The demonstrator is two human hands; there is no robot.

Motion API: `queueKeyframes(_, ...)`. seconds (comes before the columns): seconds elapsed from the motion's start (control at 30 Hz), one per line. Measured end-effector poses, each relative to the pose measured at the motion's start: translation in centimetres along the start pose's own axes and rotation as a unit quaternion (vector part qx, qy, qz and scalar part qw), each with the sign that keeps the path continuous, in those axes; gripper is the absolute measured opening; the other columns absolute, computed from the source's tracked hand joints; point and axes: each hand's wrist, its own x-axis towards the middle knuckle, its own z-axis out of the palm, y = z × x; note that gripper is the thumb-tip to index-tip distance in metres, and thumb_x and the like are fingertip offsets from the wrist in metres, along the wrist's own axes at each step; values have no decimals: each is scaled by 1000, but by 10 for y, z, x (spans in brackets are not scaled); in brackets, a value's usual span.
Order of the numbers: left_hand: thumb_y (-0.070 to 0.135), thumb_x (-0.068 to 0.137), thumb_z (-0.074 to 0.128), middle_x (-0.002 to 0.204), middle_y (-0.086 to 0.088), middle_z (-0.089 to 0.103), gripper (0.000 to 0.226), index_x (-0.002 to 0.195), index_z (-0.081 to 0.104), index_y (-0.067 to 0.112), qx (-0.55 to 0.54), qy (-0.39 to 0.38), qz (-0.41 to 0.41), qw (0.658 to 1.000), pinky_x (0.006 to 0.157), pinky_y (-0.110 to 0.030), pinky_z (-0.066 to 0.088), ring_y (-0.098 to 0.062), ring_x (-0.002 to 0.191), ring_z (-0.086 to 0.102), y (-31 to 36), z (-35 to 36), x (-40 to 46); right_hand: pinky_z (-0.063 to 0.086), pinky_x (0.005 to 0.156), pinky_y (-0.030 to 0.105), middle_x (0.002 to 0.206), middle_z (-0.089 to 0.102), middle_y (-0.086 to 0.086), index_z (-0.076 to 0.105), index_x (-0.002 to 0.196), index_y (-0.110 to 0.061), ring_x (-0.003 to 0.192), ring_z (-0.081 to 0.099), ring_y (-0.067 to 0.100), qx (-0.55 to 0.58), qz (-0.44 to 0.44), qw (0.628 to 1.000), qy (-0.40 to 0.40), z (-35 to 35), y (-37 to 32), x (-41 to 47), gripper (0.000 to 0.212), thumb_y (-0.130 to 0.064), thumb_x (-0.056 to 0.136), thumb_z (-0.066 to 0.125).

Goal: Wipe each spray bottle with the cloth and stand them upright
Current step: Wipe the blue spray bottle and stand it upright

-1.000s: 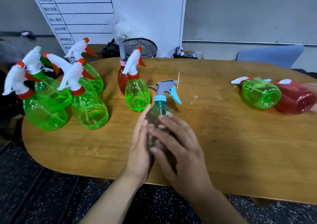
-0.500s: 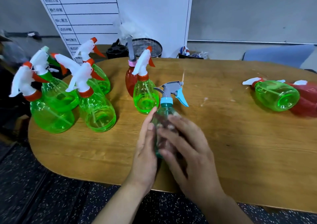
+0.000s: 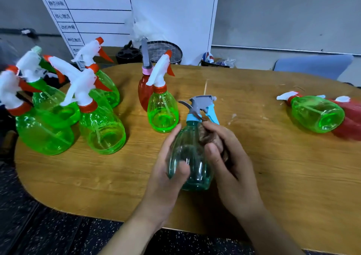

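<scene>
**Teal bottle turned in the hands, cloth moved up to its neck**

Left hand (image 3: 166,176) gripped the teal spray bottle (image 3: 190,157) round its lower body in the head view, thumb across the front and fingers curled behind, holding it just above the near edge of the wooden table (image 3: 273,176). The right hand (image 3: 232,169) had its fingers curled round a bunched brown cloth (image 3: 210,137), pressing it against the bottle's shoulder, close under the blue collar and grey trigger. A second earlier both hands lay over the bottle's front and hid most of it; by this moment the right hand had slid to the far side and upward, leaving the clear body exposed. That suggested the body was largely wiped and the neck was being finished, so standing it up seemed close.

To the left, five green bottles and a red one stood upright, the nearest being the small green bottle (image 3: 163,110). On the right, a green bottle (image 3: 317,114) and a red bottle (image 3: 349,124) lay on their sides, touching, apparently yet to be wiped.
</scene>
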Motion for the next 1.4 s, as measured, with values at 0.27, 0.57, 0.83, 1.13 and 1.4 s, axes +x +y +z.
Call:
queueKeyframes(0.27, 59, 58, 100, 143, 8, 69, 103, 148, 53, 51, -97, -9, -29, 995, 109, -45, 56, -19, 134, 66, 0, -4, 2, 54, 91, 25, 118, 71, -3, 66, 126, -22, 107, 66, 10, 175, 92, 969, 150, 9, -6, -3, 30, -39, 100, 65)
queueKeyframes(0.57, 58, 94, 55, 152, 9, 62, 54, 147, 58, 50, -37, -2, -31, 999, 118, -51, 47, -16, 142, 59, -1, 2, 1, 43, 112, 22, 146, 59, -10, 61, 142, -24, 139, 54, 12, -67, 1, 995, 73, 6, -8, -9, 39, -32, 104, 57)
queueKeyframes(0.83, 40, 112, 42, 140, -8, 72, 39, 147, 59, 40, -110, 25, -27, 993, 108, -41, 57, -29, 130, 68, -2, -3, 0, 44, 117, 43, 153, 56, 6, 75, 128, -16, 150, 45, 27, -244, -244, 929, -134, 1, -7, -37, 31, -20, 98, 76)
queueKeyframes(1.13, 45, 106, 49, 157, 8, 58, 49, 153, 56, 33, 46, 13, 37, 998, 121, -48, 44, -17, 149, 51, -11, 6, 1, 36, 123, 33, 157, 51, -5, 63, 142, -21, 150, 43, 13, -217, -73, 973, 7, -7, -12, -4, 39, -34, 106, 55)
queueKeyframes(1.4, 44, 111, 44, 139, -10, 72, 40, 147, 59, 37, -96, 23, -18, 995, 99, -33, 60, -28, 128, 70, 2, -1, 0, 45, 117, 47, 154, 55, 7, 73, 132, -15, 151, 44, 28, -255, -251, 922, -148, 3, -4, -39, 34, -21, 99, 75)
